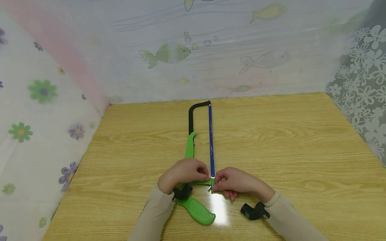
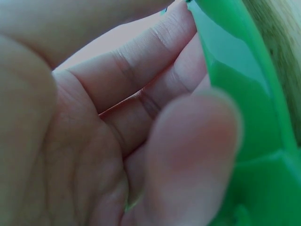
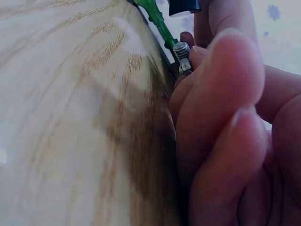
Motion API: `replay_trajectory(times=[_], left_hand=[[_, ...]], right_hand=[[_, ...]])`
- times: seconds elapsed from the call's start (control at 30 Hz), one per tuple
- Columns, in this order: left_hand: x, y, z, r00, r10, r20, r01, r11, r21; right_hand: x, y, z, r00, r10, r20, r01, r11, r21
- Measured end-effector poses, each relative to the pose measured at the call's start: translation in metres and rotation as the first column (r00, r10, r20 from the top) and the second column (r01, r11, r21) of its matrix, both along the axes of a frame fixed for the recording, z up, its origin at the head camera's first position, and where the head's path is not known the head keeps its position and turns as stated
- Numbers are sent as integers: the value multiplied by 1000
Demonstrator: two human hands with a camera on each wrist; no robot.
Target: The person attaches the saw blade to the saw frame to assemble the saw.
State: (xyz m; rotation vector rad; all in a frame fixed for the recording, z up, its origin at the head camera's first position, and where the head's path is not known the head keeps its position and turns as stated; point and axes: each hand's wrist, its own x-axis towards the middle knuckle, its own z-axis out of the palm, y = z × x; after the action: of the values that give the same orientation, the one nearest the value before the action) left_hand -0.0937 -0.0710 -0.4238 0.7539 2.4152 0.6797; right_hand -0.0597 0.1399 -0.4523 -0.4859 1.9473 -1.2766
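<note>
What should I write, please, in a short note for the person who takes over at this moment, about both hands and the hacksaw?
Left hand: fingers curled on the green frame of the hacksaw, near the handle end.
Right hand: pinches the small threaded screw at the near end of the blue blade.
The hacksaw lies flat on the wooden table, handle toward the person.
Done: the blade sits along the frame, both ends at their mounts.
Left: whether the screw is tight cannot be told; check it.

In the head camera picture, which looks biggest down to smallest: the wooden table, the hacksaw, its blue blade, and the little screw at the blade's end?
1. Wooden table, by far the largest.
2. Hacksaw, frame plus green handle.
3. Blue blade, nearly as long but much thinner.
4. Screw, tiny and mostly hidden between the hands.
</note>
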Motion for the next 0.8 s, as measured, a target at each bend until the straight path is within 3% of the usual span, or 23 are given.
replay_trajectory(times=[0.8], left_hand=[[0, 0, -1, 1000, 1, -8, -1, 1000, -15]], right_hand=[[0, 0, -1, 1000, -7, -17, 7, 1000, 23]])
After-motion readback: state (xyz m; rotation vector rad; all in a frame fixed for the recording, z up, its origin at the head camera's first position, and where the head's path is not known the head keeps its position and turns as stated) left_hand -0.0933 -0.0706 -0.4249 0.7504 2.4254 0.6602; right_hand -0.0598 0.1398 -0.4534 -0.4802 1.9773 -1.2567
